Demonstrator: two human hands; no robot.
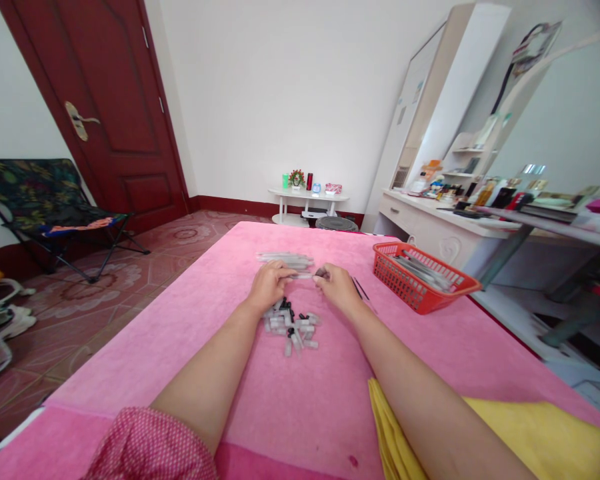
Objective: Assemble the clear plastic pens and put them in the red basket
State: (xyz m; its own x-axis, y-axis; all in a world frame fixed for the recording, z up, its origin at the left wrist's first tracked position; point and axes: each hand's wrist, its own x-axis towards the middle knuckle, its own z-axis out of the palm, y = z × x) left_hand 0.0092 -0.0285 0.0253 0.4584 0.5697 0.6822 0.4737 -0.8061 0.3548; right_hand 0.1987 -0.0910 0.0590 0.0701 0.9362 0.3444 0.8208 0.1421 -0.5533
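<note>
Both my hands meet over the middle of a pink-covered table [190, 347]. My left hand [269, 285] is closed around a thin clear tube [303, 275] held level. My right hand [336, 285] pinches a small dark cap [321, 272] at the tube's right end. Just below the hands lies a heap of small clear and black parts [293, 325]. Beyond the hands sits a pile of long clear tubes [286, 259]. A thin dark rod [361, 289] lies to the right of my right hand.
A red plastic basket [420, 273] with long clear pieces stands at the right. A yellow cloth [530, 433] covers the near right corner. A folding chair [45, 200], a red door [110, 100], a small white table [307, 197] and a white dresser [430, 213] surround the table.
</note>
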